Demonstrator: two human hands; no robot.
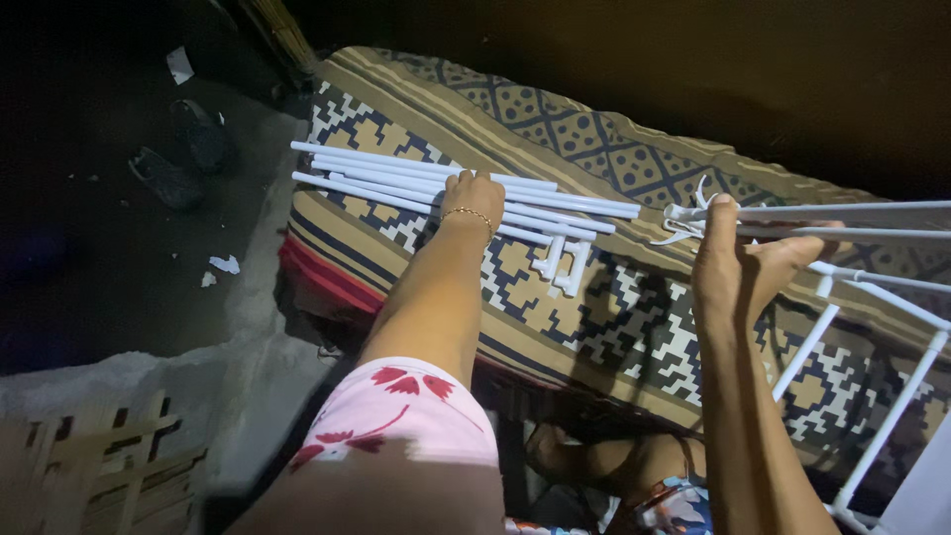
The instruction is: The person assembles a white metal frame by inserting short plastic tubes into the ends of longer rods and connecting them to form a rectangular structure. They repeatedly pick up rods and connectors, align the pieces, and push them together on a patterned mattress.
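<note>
Underneath it all lies a patterned mat [614, 327], woven in tan, black and cream diamonds with a red edge, spread over a raised bed against a dark wall; the room is dim, lit only around the hands; to the left the bare grey floor [109, 287] drops away, with two dark sandals [183, 149] and three scraps of white paper [226, 264] on it.

On the mat rests a bundle of white tubes [396, 178], about six that I can count, lying side by side; just beside their right end sit two small white connectors [563, 266]. The left hand [474, 198], a thin gold bracelet at its wrist, presses down on the tubes, fingers curled over them; whether they grip one I cannot tell. The right hand [738, 263] closes its fingers around a rail of a white tube rack [872, 297], partly assembled, held above the mat.
</note>
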